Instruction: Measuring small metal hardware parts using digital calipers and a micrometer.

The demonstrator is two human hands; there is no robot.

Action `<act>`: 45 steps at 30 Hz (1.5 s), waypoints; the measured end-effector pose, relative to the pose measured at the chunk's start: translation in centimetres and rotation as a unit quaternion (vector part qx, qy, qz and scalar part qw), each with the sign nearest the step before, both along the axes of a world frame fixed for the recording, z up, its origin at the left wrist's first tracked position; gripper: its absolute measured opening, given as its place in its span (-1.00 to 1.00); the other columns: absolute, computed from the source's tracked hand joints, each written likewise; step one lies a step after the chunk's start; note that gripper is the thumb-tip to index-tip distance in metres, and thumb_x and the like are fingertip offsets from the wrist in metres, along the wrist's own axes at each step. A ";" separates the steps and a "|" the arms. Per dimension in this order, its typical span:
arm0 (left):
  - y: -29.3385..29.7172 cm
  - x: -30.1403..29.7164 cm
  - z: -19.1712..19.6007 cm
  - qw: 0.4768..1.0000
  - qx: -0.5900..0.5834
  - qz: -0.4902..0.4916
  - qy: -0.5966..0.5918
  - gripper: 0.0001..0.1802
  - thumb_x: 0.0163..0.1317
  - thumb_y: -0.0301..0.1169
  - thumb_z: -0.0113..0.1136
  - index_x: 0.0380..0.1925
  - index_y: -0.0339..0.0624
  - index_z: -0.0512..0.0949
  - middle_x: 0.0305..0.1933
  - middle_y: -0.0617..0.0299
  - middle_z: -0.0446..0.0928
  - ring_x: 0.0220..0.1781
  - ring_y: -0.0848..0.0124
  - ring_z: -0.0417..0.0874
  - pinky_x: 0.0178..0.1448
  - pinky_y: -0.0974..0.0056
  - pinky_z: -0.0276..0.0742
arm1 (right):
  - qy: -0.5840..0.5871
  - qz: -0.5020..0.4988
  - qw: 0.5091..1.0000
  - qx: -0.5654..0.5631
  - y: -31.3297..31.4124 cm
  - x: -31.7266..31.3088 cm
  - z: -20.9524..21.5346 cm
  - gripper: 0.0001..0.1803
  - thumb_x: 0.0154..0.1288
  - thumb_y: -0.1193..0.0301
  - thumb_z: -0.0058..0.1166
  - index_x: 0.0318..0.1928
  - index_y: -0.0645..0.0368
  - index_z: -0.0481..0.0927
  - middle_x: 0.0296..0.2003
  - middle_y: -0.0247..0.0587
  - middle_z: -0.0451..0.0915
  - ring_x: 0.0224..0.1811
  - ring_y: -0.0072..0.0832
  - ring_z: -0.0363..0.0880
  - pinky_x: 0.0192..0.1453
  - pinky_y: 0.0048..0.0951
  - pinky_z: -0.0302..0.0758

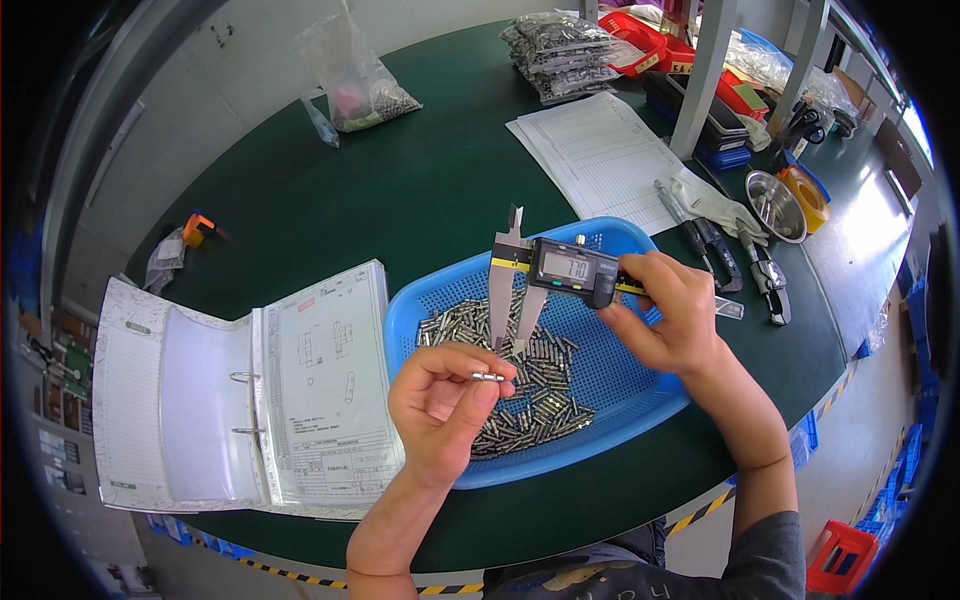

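Note:
My left hand [440,405] pinches a small metal pin [488,377] between thumb and fingers, just below the jaws of a digital caliper [545,272]. My right hand [665,315] grips the caliper's body by its display, thumb on the slider, jaws pointing down and slightly apart. Both hands hover over a blue perforated plastic tray [620,385] that holds several loose metal pins [530,400] in a heap.
An open ring binder [240,395] with a technical drawing lies at the left. Paper forms [600,155], bags of metal parts [560,50], a plastic bag [355,80], pliers and hand tools [735,255] and a steel bowl [775,205] lie on the green table.

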State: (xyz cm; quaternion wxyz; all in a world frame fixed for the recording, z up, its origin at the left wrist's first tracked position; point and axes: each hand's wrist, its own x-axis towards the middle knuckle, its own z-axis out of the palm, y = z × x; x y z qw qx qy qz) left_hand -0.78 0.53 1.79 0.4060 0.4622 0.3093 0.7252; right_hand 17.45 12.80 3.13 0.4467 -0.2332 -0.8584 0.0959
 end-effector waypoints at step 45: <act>0.0 0.1 -0.5 0.998 0.002 0.057 0.025 -0.84 -0.02 -0.69 0.08 -0.39 -0.39 0.38 -0.31 0.08 0.42 -0.28 0.45 0.49 -0.15 0.42 0.44 | 0.002 0.010 1.000 0.017 0.1 0.0 -0.1 -0.69 -0.19 0.30 0.22 -0.48 0.25 0.47 -0.72 -0.26 0.37 -0.78 -0.46 0.32 -0.74 -0.55 0.21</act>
